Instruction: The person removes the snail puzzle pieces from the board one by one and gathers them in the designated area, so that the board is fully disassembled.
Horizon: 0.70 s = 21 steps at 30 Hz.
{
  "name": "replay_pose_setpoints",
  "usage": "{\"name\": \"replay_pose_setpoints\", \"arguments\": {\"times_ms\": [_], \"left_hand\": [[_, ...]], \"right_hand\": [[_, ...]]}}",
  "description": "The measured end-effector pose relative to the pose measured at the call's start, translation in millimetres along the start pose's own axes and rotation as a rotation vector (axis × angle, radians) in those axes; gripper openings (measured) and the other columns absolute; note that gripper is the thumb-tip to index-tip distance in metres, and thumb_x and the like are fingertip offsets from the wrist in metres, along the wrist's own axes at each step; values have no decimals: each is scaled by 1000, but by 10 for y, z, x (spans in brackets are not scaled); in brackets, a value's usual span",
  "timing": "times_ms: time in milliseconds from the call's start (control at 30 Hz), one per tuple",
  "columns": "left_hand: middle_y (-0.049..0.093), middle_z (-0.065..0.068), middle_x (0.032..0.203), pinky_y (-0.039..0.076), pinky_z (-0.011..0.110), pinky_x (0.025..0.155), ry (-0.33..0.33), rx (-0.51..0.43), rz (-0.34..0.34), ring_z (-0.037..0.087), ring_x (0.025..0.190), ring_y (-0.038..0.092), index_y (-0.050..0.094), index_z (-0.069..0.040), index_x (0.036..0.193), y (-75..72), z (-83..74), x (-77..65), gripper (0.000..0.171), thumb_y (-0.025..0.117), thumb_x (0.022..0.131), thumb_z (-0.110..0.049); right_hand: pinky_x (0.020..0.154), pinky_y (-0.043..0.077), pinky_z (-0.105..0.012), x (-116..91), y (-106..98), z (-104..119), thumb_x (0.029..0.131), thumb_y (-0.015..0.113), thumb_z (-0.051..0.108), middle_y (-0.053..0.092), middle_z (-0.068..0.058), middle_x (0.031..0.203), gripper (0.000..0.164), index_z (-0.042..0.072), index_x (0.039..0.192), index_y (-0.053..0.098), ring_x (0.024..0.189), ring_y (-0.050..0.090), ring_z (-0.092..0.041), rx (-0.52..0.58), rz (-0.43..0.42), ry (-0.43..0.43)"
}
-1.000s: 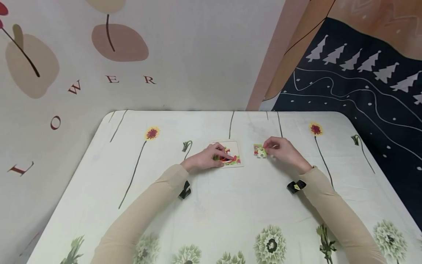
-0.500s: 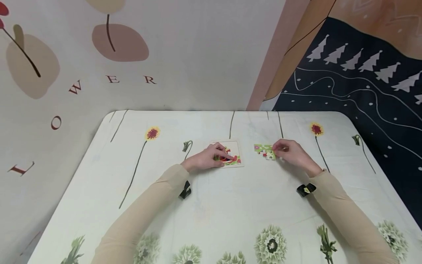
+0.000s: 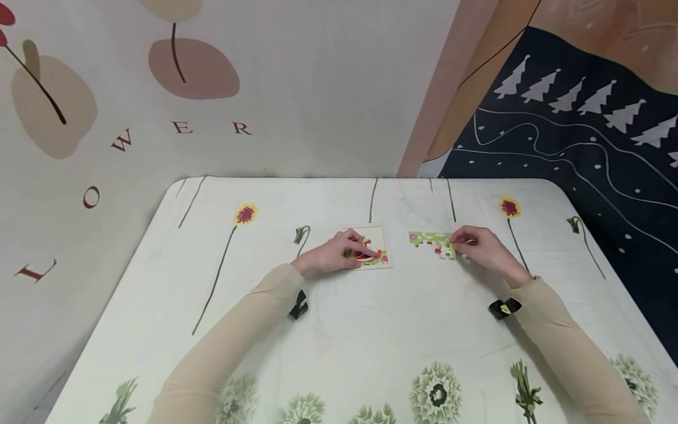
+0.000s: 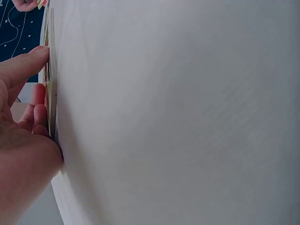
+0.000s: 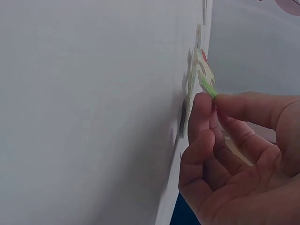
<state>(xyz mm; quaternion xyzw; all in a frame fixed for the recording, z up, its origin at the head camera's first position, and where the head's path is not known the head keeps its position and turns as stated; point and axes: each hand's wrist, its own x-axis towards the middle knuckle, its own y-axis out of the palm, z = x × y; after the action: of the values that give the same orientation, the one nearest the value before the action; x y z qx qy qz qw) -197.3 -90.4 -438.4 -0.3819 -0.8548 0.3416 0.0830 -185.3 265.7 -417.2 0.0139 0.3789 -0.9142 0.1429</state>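
My left hand point(image 3: 332, 253) rests on a square puzzle board point(image 3: 375, 234) with a pale rim and a red and green picture; the hand covers its left part. In the left wrist view, fingertips point(image 4: 41, 50) touch the board's face. To the right of the board, my right hand point(image 3: 486, 252) pinches a green and white puzzle piece point(image 3: 446, 252) between thumb and finger. That piece overlaps a row of flat green puzzle pieces point(image 3: 422, 237). The right wrist view shows the pinched piece point(image 5: 206, 83) tilted, close over the table pieces.
A white cloth with printed flowers covers the table point(image 3: 344, 341). Behind it stands a pale printed wall point(image 3: 328, 118), with a dark tree-patterned cloth point(image 3: 572, 135) at the right. Black wrist devices point(image 3: 505, 308) sit at both cuffs.
My right hand has moved right with the pinched piece, uncovering more of the green pieces beneath it. The left hand and the board have stayed in place.
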Motion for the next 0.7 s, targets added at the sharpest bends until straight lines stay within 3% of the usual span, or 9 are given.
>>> {"name": "replay_pose_setpoints", "arguments": {"times_ms": [700], "left_hand": [[45,7,121,30,41,99,-3,9,1,26,115,35,68,-13,124,8,5,-2,33,66,91,-8]], "right_hand": [[59,43,-27,-79,-81,-104,92,61,4,63,-12,89,12,-4,101,64,73,52,-21,19,30,20]]}}
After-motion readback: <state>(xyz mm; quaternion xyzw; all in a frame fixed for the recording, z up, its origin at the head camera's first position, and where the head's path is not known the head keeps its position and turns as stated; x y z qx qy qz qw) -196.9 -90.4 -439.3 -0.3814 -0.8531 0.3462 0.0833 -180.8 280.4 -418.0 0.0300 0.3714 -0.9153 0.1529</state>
